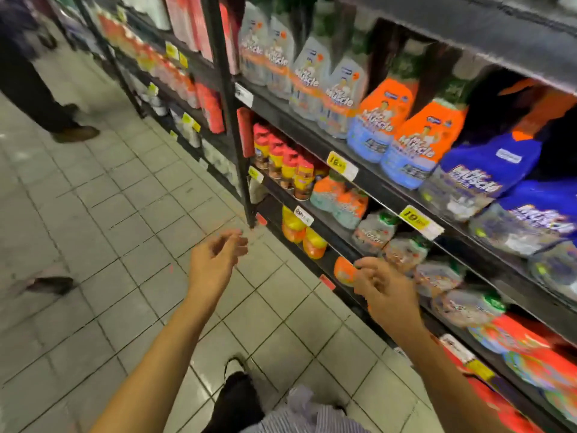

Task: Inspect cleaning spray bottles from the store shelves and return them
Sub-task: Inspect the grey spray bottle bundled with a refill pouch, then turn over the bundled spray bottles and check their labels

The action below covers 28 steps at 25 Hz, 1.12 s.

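Black store shelves (368,178) run along the right, packed with cleaning products. Clear pouches (312,73), orange-and-blue packs (415,145) and dark blue packs (487,170) fill the upper shelf. Clear bottles with green caps (406,254) line the one below. My left hand (215,264) hangs over the tiled floor, fingers loosely curled, holding nothing. My right hand (384,289) is in front of the lower shelves beside an orange bottle (343,271), fingers loosely bent and empty. The picture is blurred.
Another person's dark trousers and shoe (75,132) stand at the far left of the aisle. A dark object (53,284) lies on the grey tiled floor (125,214). Yellow price tags (415,215) hang on shelf edges. My own shoe (237,398) shows below.
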### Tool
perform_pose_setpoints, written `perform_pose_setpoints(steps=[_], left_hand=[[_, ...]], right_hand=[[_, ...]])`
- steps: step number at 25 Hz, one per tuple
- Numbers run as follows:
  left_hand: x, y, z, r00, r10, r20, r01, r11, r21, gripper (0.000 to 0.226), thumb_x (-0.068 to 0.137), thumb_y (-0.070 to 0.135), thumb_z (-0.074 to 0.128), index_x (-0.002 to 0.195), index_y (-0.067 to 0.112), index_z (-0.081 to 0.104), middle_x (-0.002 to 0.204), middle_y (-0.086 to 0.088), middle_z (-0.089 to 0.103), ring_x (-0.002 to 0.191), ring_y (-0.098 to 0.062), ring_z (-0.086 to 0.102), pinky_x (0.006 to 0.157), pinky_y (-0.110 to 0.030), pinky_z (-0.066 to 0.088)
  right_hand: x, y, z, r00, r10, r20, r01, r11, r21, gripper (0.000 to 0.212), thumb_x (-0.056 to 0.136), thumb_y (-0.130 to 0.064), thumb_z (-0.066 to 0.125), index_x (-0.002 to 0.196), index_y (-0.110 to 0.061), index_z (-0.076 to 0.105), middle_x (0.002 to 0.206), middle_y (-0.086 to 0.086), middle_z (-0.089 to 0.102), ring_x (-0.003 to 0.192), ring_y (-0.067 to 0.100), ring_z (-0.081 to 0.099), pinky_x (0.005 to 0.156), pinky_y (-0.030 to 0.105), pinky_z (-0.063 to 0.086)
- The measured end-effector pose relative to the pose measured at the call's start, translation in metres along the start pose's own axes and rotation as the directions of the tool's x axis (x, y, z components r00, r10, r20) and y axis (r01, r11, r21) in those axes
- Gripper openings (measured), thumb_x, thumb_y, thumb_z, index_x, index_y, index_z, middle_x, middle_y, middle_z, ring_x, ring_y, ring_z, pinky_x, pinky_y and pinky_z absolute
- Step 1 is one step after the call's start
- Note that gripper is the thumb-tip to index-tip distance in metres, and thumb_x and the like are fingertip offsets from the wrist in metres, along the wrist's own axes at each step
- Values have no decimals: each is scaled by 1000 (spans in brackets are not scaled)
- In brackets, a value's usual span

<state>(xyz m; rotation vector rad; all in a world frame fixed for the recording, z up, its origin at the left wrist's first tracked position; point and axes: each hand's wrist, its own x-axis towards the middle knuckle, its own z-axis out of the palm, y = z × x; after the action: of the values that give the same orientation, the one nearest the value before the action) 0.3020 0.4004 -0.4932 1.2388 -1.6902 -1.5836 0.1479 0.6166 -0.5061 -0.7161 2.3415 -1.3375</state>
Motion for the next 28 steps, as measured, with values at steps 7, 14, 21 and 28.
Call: perform_pose_setpoints(steps=[7,14,21,28], left_hand=[[32,-84,-110,957,-280,72,272,957,100,24,99,11,44,96,19,66,91,-3,71,89,-22,67,71,-27,49],[107,-92,-152,932,-355,70,346,931,113,22,96,10,46,101,19,66,96,-4,71,93,-20,67,79,-30,51],[247,-46,-137,953,-280,118,269,957,106,19,95,10,50,100,20,65,95,-4,70,93,-21,67,77,-29,50],[378,56,-90,971,-33,237,7,994,111,18,94,17,56,109,24,64,103,-2,70,99,-18,66,91,-37,51]], right_hand=[[6,9,138,932,269,244,-275,961,-11,29,91,-1,59,86,-29,62,70,-3,63,68,18,62,67,30,50],[66,-30,187,914,316,253,-310,949,-66,21,93,-8,58,94,-28,62,81,4,67,65,5,63,64,20,50],[191,-71,222,950,283,128,-286,958,5,15,92,-3,57,104,-10,64,82,19,63,72,19,60,70,31,49],[333,-157,216,971,45,-233,-47,999,-6,42,88,-11,67,126,-19,50,123,-1,56,103,6,56,84,12,45]])
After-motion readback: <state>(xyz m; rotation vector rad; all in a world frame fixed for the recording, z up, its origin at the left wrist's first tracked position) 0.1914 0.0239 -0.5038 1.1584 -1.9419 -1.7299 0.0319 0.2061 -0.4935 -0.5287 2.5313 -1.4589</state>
